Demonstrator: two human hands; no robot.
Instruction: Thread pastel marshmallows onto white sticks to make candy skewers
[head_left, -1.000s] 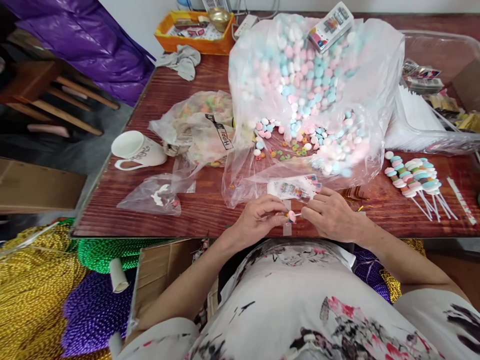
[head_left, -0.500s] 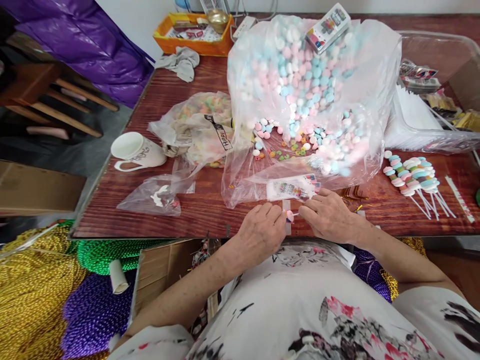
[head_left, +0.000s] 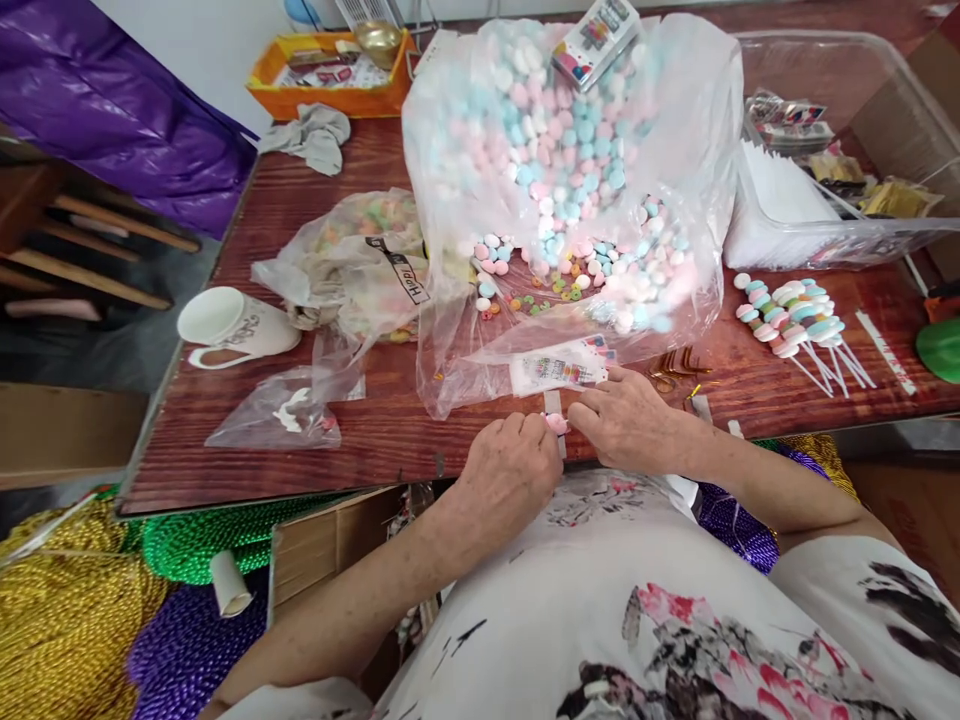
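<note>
Between my two hands, near the table's front edge, is a small candy skewer point(head_left: 556, 423); only its pink and pale pieces show. My left hand point(head_left: 514, 458) is closed around its left end, fingers curled over it. From the right, my right hand point(head_left: 628, 420) closes its thumb and fingers at the skewer's stick end, which the fingertips mostly hide. Just beyond the hands lie printed cards point(head_left: 555, 368). Behind them a large clear plastic bag point(head_left: 675, 90) spills pink, blue and white candies point(head_left: 592, 150) with small ring-shaped pieces.
Threaded candy skewers point(head_left: 791, 310) on white sticks lie at right, below a clear plastic tub point(head_left: 832, 240). Gold twist ties point(head_left: 679, 370) are near my right hand. On the left are a white mug point(head_left: 247, 325), a small plastic bag point(head_left: 262, 410) and an orange basket point(head_left: 330, 95).
My view has turned, so the table contents sit further left. My right hand has come closer to the left, and the white stick seen between them is now mostly covered.
</note>
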